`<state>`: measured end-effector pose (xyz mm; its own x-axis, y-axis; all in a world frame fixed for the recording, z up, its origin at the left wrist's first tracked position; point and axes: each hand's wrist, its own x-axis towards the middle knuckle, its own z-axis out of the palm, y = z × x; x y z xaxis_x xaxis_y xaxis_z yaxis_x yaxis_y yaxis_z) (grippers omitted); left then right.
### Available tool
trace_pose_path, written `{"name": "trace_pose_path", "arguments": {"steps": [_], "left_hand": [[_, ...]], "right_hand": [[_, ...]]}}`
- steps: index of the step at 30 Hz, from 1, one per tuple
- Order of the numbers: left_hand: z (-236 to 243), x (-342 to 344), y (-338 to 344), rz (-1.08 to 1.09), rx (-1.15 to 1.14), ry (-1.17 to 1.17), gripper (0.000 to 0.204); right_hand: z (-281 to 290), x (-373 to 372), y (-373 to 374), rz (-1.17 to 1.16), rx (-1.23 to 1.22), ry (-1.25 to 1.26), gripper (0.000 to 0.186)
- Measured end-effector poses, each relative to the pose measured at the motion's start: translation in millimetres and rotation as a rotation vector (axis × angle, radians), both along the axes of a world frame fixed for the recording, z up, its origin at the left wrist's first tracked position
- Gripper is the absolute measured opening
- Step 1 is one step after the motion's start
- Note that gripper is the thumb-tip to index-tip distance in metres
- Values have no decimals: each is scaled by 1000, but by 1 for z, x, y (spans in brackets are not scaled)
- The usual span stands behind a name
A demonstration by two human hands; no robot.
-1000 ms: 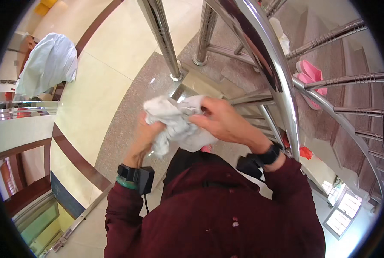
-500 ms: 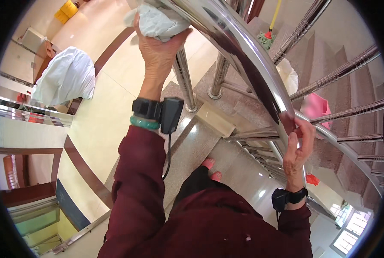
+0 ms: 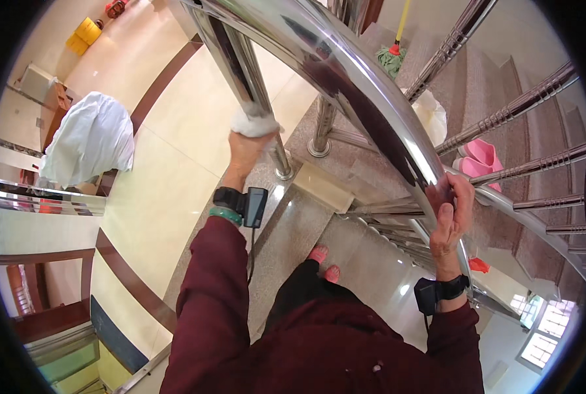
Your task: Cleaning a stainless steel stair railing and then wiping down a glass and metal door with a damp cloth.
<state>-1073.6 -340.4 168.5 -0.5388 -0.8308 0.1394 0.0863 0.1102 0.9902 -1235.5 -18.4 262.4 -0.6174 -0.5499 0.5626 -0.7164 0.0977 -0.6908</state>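
We see the white cloth (image 3: 253, 125) bunched around a shiny metal baluster post (image 3: 280, 159), just above the left hand (image 3: 246, 150) and pressed against it. That hand is closed around the cloth and the post together, its back toward us; most of its fingers are hidden from us, so we cannot tell how tightly they squeeze. Below the hand, we can follow the post down to its round foot on the speckled stone.

The right hand (image 3: 453, 213) is well apart from the cloth, over to the right and lower in the view. We find it curled around the edge of the broad polished handrail (image 3: 372, 88), thumb and fingertips touching the metal. The handrail sweeps down between the two hands, from above the cloth to the right hand.

Each wrist wears a black strapped device, and on the left one we also notice a green bangle (image 3: 225, 216). Past the right hand, pink slippers (image 3: 479, 157) rest on the stairs, near a pale bag (image 3: 429, 117); farther up stands a mop (image 3: 391, 61) with green strands. To the left, we see a white sheet (image 3: 91, 141) draped over something we cannot make out.
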Motion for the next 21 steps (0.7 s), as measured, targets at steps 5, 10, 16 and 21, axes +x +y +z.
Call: {"name": "trace_pose_path", "arguments": {"steps": [5,10,16,21], "left_hand": [[106,17,-72,-51,-237,209,39],[124,-2,-113,-288,179,600,36],[-5,1,-84,-91,297,136,53],[-1,12,-55,-120,400,152,51]], "right_hand": [[7,3,-5,5,7,25,37],[4,2,-12,-31,4,72,38],[4,0,-7,-75,63,167,36],[3,7,1,-33,14,60,38]]}}
